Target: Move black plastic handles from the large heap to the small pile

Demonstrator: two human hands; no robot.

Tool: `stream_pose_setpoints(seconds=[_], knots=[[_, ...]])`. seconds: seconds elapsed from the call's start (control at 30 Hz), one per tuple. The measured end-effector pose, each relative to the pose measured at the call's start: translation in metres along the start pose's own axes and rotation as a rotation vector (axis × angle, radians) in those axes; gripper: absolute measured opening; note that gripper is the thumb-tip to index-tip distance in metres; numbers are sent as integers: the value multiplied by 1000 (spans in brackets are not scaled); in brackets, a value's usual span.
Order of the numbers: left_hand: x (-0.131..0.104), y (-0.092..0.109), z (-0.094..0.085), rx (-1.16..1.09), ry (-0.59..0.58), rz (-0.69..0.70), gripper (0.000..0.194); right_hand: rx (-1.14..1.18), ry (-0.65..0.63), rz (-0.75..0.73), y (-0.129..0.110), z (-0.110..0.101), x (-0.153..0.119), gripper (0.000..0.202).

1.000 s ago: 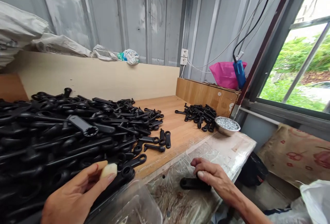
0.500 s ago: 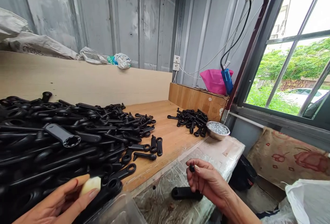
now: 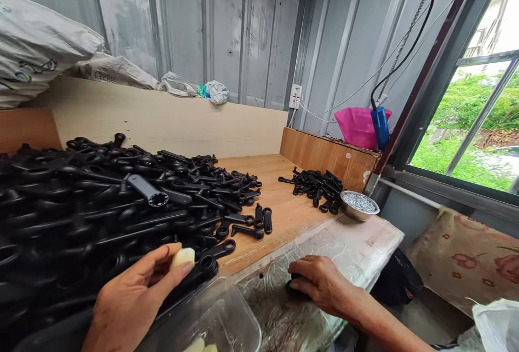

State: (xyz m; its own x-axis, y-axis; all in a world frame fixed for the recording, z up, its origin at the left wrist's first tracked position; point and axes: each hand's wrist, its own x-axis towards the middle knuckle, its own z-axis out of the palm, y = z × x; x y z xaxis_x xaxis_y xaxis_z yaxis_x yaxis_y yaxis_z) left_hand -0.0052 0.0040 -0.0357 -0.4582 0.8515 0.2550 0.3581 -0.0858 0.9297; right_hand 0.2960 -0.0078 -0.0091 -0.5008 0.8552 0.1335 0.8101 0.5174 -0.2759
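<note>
One pale piece (image 3: 182, 257) pinched in left hand (image 3: 133, 298), black parts (image 3: 101, 206) beside

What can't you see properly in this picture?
- Black part: mostly hidden under the right hand, head view.
- Pale pieces in the clear tub: cut off by the bottom edge.
- Bowl contents: too small to tell.
- White lump in the left hand: fingers partly cover it.

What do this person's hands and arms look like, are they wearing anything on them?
Both are bare: no gloves, rings, watch or sleeves in view. The left hand shows red polish on one fingernail. The right hand leads into a bare forearm running to the lower edge of the picture.
</note>
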Motion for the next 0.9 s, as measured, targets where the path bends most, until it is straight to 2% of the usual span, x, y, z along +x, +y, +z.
stream_pose_setpoints(seconds=[0.1, 0.23, 0.47, 0.63, 0.77, 0.9], knots=[[-2, 22, -6, -73, -99, -129, 58, -101, -35, 0, 0, 2, 5, 10], [-2, 37, -8, -71, -122, -190, 61, -110, -52, -25, -2, 1, 6, 14], [1, 30, -6, -101, -108, -170, 57, -213, -92, -29, -7, -3, 4, 16], [0, 34, -7, -119, -107, -144, 55, -292, -81, -56, -7, 5, 4, 13], [-3, 34, -7, -117, -130, -82, 52, -287, 11, -141, 1, 19, 0, 17], [-4, 32, -7, -108, -148, -39, 50, -184, 135, -251, 13, 31, -3, 24]])
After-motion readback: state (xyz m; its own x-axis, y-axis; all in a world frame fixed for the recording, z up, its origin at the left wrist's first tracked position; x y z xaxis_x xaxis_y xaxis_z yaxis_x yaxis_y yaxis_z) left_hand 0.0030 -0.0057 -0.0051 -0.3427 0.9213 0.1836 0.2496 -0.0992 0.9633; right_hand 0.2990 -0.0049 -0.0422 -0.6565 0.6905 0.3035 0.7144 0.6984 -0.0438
